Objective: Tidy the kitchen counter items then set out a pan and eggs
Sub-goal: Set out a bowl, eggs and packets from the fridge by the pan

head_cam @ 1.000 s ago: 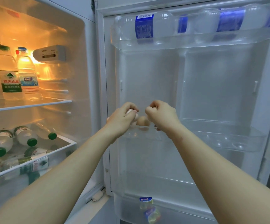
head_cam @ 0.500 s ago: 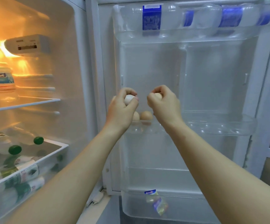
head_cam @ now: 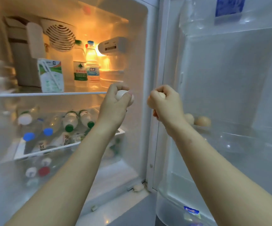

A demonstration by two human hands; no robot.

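Note:
I stand at an open fridge. My left hand [head_cam: 115, 103] grips a white egg [head_cam: 121, 94], held up in front of the fridge's inner wall. My right hand [head_cam: 165, 101] grips another pale egg [head_cam: 162, 95], mostly hidden by my curled fingers, in front of the door's hinge edge. Two more eggs, one pale [head_cam: 189, 118] and one brown [head_cam: 203, 121], sit in the clear door shelf [head_cam: 239, 136] just right of my right wrist. No pan is in view.
Inside the fridge, a milk carton [head_cam: 51, 75] and two water bottles [head_cam: 86, 69] stand on the glass shelf [head_cam: 50, 94]. Several bottles lie in the drawer [head_cam: 53, 128] below. The door's top rack [head_cam: 229, 18] holds bottles; a low door bin [head_cam: 181, 209] sits at the bottom.
Both hands have lifted away from the door shelf, each holding an egg, and swung left toward the fridge opening. My view has turned left as well, showing more of the interior.

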